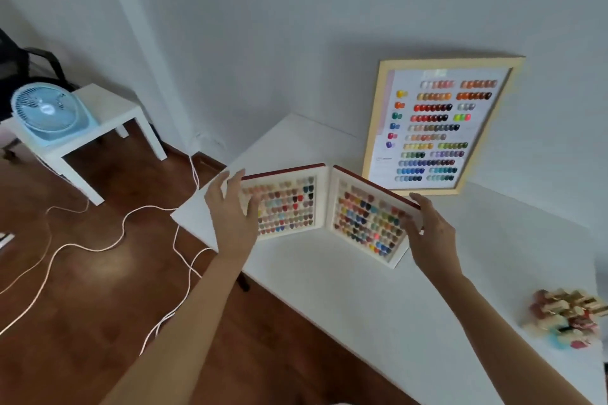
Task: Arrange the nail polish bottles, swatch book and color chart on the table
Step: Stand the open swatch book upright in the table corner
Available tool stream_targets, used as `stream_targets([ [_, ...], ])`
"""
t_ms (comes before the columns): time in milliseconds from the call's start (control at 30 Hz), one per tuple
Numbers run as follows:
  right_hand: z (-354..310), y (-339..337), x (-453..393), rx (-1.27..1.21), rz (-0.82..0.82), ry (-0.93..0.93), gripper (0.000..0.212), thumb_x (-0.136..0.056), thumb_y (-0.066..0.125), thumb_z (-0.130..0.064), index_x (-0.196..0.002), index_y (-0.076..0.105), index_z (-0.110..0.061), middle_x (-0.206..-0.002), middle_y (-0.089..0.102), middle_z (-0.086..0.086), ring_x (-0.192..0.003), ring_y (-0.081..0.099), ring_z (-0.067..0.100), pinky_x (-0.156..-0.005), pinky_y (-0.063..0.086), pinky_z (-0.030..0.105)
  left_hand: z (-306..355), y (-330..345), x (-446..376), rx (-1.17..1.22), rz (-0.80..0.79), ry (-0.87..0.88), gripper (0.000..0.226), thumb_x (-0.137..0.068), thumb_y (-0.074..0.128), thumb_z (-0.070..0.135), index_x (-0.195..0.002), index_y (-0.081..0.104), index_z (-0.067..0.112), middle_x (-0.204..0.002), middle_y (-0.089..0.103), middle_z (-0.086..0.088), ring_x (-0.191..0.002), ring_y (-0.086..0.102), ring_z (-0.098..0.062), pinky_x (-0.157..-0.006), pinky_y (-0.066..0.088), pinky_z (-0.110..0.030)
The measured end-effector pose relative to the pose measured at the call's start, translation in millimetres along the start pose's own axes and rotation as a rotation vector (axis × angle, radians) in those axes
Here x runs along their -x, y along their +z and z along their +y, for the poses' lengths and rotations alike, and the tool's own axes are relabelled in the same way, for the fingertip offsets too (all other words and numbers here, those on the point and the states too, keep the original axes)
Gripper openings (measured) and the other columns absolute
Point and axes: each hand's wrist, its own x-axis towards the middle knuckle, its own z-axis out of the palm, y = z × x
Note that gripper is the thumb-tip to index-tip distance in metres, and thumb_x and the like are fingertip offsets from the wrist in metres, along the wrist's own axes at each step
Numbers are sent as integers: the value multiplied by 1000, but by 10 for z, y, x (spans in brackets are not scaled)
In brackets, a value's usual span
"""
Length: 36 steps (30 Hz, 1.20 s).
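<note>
The swatch book stands open on its lower edge on the white table, red cover outward, both pages full of coloured nail tips. My left hand is at its left page with fingers spread, barely touching or just off it. My right hand is against the right page's outer edge, fingers apart. The framed color chart leans upright against the wall behind the book. A cluster of nail polish bottles with gold caps sits at the table's right edge.
A small white side table at the left carries a light blue fan. White cables trail over the wooden floor. A black chair stands in the far left corner.
</note>
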Motion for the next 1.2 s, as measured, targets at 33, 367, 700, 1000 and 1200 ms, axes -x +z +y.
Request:
stream_targets([
  [33,-12,10,-22,20,4,0,29,-92,55,-15,-121,49,-14,-104,70,11,-88,69,28,-77,55,35,-91,-35,-89,-2,-24,-3,48,-88,62,13,-133,48,15,-139,39,-16,-131,33,-29,-104,34,-32],
  [367,16,-47,-111,46,-111,-12,11,-92,56,-16,-103,57,-14,-90,72,7,-75,69,24,-62,51,20,-646,24,-499,128,-229,124,19,-92,57,26,-110,56,20,-89,62,10,-74,61,-3,-61,46,-5],
  [700,-91,319,-780,16,-136,-69,6,-91,56,-15,-95,54,-12,-99,67,9,-81,67,23,-61,57,31,-881,-68,-928,101,-206,101,16,-91,60,28,-104,59,20,-85,66,8,-74,64,1,-61,48,-7],
  [1000,-725,1074,-1575,-102,-213,-37,6,-95,50,-25,-96,51,-18,-87,64,-3,-73,64,16,-53,44,10,-1225,-309,-1543,40,-103,8,16,-92,56,29,-104,57,18,-83,67,-2,-72,66,-14,-56,54,-15],
  [1200,-1176,1587,-1971,-125,-177,8,11,-96,50,-24,-98,54,-15,-92,67,3,-77,62,15,-52,37,8,-1543,-333,-1976,42,-69,-20,17,-93,55,29,-104,56,16,-85,66,0,-75,67,-14,-58,50,-12],
])
